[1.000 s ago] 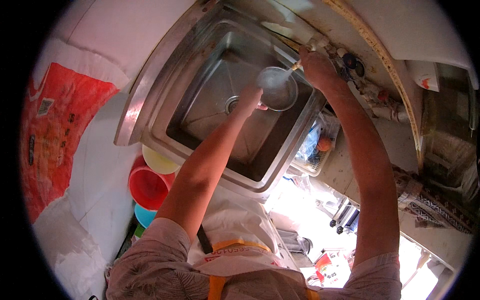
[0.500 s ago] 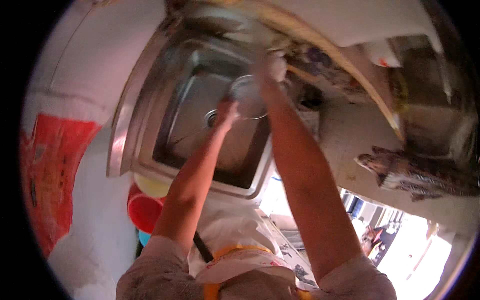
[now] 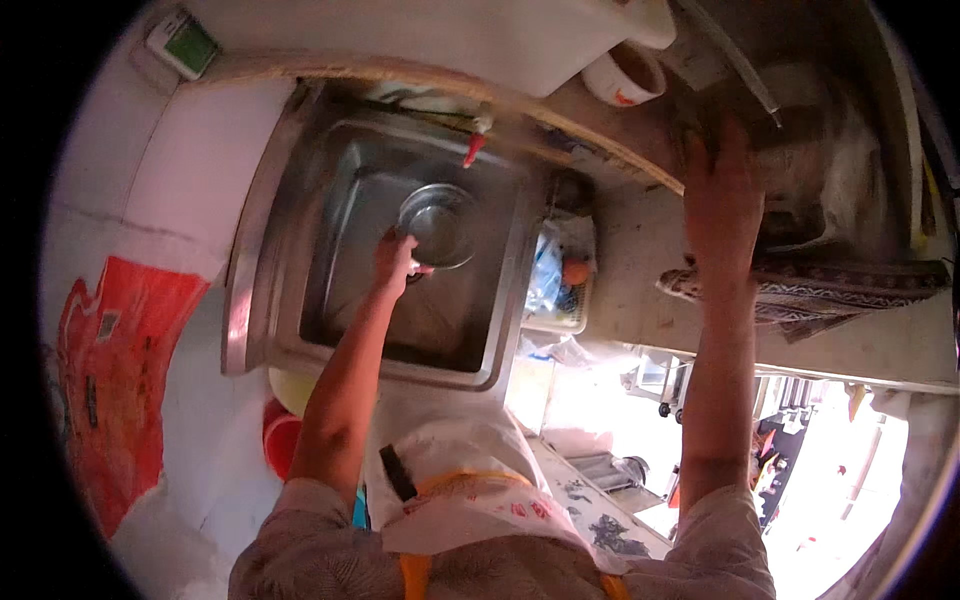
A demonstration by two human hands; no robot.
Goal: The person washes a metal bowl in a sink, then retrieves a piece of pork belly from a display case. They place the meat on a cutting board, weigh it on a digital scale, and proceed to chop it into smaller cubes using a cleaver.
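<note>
Far left: a red and white printed sack (image 3: 120, 390) lies on the pale surface beside the sink, well apart from both hands.
Below the sink: a red round plastic tub (image 3: 281, 440) and a pale yellow bowl rim (image 3: 285, 388) peek out under the sink's near edge, beside the left elbow.
Sink: a square stainless steel sink basin (image 3: 300, 300) sits in the counter, its rim bent by the lens.
Left hand: the left hand (image 3: 394, 262) reaches into the basin; its fingers (image 3: 405, 243) curl over the near left rim of the bowl, closed on it, with the thumb side hidden against the metal.
Bowl: 1 small round stainless steel bowl (image 3: 438, 226) stands mouth up inside the basin, toward its far side, just to the right of the gripping fingers and touching them at the rim.
Tap: a tap spout with a red tip (image 3: 473, 148) hangs over the far edge, just above the bowl and apart from it.
Basket: a small white wire basket of scraps (image 3: 560, 285) hangs at the sink's right side.
Cup: a white ceramic cup (image 3: 625, 75) rests on the back ledge.
Right hand: the right hand (image 3: 722, 195) lies palm down, fingers (image 3: 735, 140) spread flat against a dark metal surface (image 3: 800, 170) far from the bowl; it grips nothing that can be seen.
Cloth: a patterned folded cloth (image 3: 800, 285) lies just beside the right wrist.
</note>
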